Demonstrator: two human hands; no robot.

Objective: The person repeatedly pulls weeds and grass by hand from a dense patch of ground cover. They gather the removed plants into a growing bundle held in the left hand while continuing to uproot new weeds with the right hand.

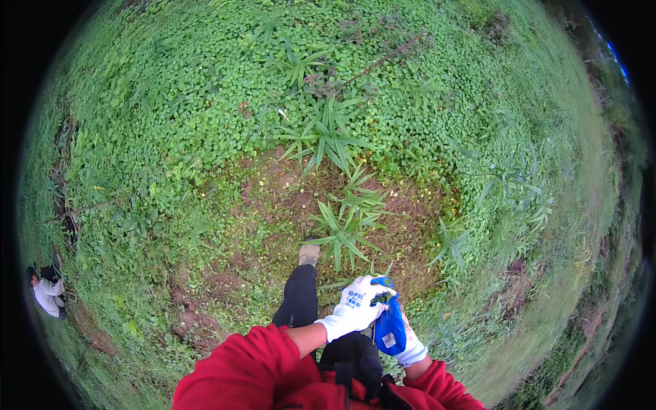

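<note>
My left hand (357, 302), in a white work glove that bears printing, reaches across to a blue bag (390, 330). Its fingers are curled at the bag's upper part, where a bit of green shows. From the far side my right hand (411, 341), also gloved in white, holds the bag; its fingers are mostly hidden behind it. A small pale label (389, 340) sits on the bag's lower part. Just beyond the hands, long-leaved green plants (341, 236) stand in a row leading away from me.
My boot (309, 253) is beside the nearest plant. Brown soil (287, 189) shows around the row, with low leafy ground cover (205, 87) beyond. A dry stick (384, 60) lies farther off. Another person (48, 294) is at the far left edge.
</note>
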